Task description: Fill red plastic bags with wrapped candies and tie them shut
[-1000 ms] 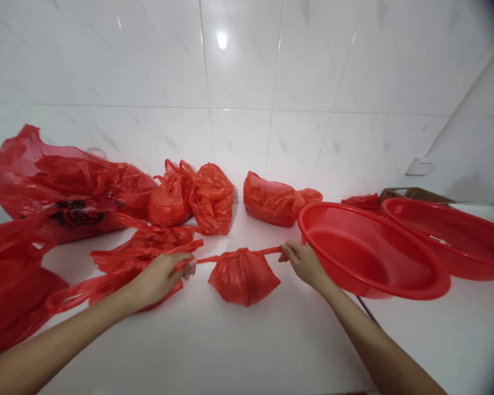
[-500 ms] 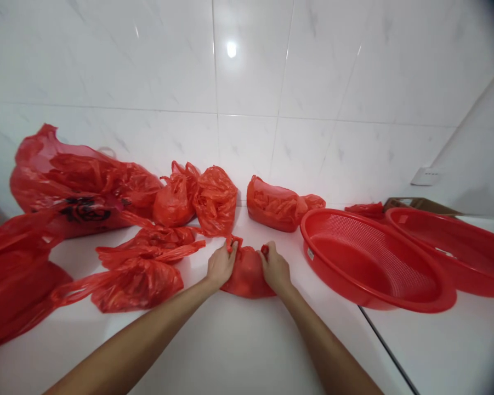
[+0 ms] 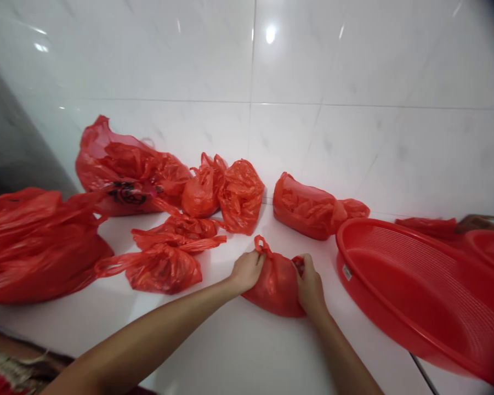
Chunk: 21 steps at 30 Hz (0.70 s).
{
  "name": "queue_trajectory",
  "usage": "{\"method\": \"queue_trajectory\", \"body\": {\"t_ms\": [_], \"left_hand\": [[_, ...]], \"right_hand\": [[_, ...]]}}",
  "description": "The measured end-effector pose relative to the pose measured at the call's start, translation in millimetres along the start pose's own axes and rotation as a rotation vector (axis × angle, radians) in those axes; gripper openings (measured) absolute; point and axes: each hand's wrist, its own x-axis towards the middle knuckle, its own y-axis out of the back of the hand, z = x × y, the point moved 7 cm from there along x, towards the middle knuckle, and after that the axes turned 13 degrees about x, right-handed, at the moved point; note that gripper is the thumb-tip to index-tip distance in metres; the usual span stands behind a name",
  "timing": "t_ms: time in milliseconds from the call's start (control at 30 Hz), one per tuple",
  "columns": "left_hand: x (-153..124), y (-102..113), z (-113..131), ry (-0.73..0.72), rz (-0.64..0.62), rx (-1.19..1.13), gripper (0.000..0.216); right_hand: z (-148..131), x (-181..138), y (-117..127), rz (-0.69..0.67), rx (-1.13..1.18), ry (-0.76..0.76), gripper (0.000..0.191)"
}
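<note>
A filled red plastic bag (image 3: 276, 288) rests on the white tabletop between my two hands. My left hand (image 3: 248, 271) pinches the bag's upper left side, where a handle loop stands up above the fingers. On the other side, my right hand (image 3: 311, 285) is closed on the bag's upper right corner, with bunched plastic at the fingertips. What lies inside shows only as a rounded shape through the film. Left of my left hand sits another red plastic bag (image 3: 162, 271), with its handles spread out sideways.
Several more red bags line the tiled wall, among them a large bag with black print (image 3: 127, 189) and a long low bag (image 3: 304, 206). A big red bag (image 3: 37, 247) fills the left side. A red perforated basket (image 3: 407, 291) stands right, by a gap in the tabletop.
The view has turned left, so everything sits further right in the picture. Both hands keep hold of the bag, whose left handle loop now stands up more clearly.
</note>
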Motion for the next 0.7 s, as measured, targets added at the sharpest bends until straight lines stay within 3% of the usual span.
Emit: {"method": "queue_trajectory", "body": {"t_ms": [100,233,500,700], "left_hand": [[-0.8,1.9,-2.3,-0.015,0.005,0.036,0.043],[-6.4,14.3,-23.4,-0.008,0.023,0.105,0.043],[-15.1,14.8,-54.6,0.017,-0.043,0.304,0.042],[-14.7,5.8,-57.6,0.029,-0.075,0.354,0.043]], "right_hand": [[2.7,4.8,10.0,0.038,0.050,-0.004,0.023],[11.5,10.6,18.4,0.059,0.033,-0.017,0.020],[16.1,5.3,-5.5,-0.117,-0.599,-0.083,0.010],[15.0,0.8,-17.7,-0.160,-0.721,-0.080,0.016]]}}
